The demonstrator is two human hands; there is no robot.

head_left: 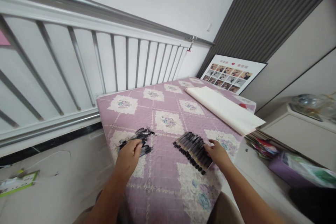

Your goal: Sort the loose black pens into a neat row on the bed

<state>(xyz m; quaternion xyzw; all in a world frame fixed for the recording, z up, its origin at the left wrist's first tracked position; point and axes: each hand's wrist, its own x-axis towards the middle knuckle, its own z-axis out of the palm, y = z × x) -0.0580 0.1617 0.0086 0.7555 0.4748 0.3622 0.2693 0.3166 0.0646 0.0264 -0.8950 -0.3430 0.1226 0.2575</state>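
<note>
A loose heap of black pens (139, 139) lies on the purple quilted cover (168, 178) at the left. My left hand (128, 155) rests on that heap, its fingers curled over some pens. To the right, several black pens form a neat row (193, 150) laid side by side. My right hand (217, 152) lies flat against the right end of that row, fingers spread on the pens.
A rolled cream sheet (225, 110) lies on the far right of the cover. A photo collage board (231, 77) leans on the wall behind. A white railing (78, 63) runs along the left. Clutter and a purple bin (286, 168) sit on the floor at right.
</note>
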